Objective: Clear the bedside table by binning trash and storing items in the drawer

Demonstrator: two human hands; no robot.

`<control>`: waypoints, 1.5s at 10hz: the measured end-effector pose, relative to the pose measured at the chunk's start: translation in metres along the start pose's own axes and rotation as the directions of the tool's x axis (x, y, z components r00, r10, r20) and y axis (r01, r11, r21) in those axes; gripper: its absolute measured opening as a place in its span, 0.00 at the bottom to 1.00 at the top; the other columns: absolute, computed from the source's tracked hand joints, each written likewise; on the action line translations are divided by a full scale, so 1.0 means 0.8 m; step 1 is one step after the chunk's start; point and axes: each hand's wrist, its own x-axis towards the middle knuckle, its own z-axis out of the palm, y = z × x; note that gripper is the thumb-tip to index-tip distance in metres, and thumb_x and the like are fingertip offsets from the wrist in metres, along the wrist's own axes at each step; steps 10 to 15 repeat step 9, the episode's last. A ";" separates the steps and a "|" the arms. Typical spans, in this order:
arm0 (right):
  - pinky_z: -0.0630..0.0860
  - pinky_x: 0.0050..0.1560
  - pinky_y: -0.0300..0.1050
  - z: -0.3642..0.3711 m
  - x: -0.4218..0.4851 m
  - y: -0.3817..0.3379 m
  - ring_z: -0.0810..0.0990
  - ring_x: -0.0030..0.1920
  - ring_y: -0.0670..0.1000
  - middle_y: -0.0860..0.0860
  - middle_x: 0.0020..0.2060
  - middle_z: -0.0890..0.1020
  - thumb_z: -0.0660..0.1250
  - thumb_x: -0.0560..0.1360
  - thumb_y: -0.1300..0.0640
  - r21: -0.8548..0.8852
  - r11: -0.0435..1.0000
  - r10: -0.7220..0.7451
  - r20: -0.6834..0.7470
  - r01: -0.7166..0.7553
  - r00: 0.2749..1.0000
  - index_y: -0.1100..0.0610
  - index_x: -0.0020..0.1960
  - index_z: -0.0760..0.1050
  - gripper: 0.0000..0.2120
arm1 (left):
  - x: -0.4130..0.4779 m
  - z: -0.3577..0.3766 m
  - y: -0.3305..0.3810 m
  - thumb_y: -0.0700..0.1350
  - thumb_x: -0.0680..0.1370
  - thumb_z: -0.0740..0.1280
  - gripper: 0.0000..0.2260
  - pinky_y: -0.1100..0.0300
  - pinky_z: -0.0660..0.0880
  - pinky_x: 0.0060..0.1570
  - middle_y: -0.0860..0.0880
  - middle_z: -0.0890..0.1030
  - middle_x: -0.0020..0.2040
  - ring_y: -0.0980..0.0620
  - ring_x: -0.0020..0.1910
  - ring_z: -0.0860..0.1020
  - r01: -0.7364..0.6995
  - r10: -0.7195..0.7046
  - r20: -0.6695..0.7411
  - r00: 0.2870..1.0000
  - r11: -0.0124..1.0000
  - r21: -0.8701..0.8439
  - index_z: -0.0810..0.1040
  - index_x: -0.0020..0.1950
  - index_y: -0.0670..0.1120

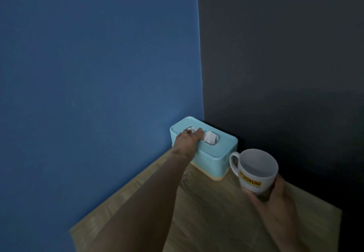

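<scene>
A light blue tissue box [216, 153] stands in the far corner of the wooden bedside table [206, 212]. A white tissue [210, 137] sticks up from its top slot. My left hand [188, 140] lies on the box's lid with the fingers closed on a crumpled bit of white tissue right beside the slot. My right hand [275, 200] holds a white mug [256, 171] with a yellow logo from below, lifted above the table to the right of the box. The mug looks empty.
A blue wall [98, 74] runs along the table's left side and a dark grey wall [285, 54] behind it. They meet at the corner just behind the tissue box. The table's right edge ends near the lower right.
</scene>
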 end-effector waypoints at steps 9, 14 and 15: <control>0.62 0.71 0.56 0.009 0.008 -0.001 0.63 0.70 0.58 0.58 0.71 0.64 0.77 0.57 0.42 -0.131 0.990 -0.049 -0.013 0.047 0.999 0.58 0.74 0.52 0.55 | -0.118 0.058 -0.062 0.39 0.72 0.63 0.33 0.47 0.41 0.76 0.47 0.45 0.80 0.48 0.79 0.41 0.012 -0.032 -0.209 0.977 0.996 -0.092 0.55 0.76 0.47; 0.62 0.71 0.56 0.009 0.008 -0.001 0.63 0.70 0.58 0.58 0.71 0.64 0.77 0.57 0.42 -0.131 0.990 -0.049 -0.013 0.047 0.999 0.58 0.74 0.52 0.55 | -0.118 0.058 -0.062 0.39 0.72 0.63 0.33 0.47 0.41 0.76 0.47 0.45 0.80 0.48 0.79 0.41 0.012 -0.032 -0.209 0.977 0.996 -0.092 0.55 0.76 0.47; 0.62 0.71 0.56 0.009 0.008 -0.001 0.63 0.70 0.58 0.58 0.71 0.64 0.77 0.57 0.42 -0.131 0.990 -0.049 -0.013 0.047 0.999 0.58 0.74 0.52 0.55 | -0.118 0.058 -0.062 0.39 0.72 0.63 0.33 0.47 0.41 0.76 0.47 0.45 0.80 0.48 0.79 0.41 0.012 -0.032 -0.209 0.977 0.996 -0.092 0.55 0.76 0.47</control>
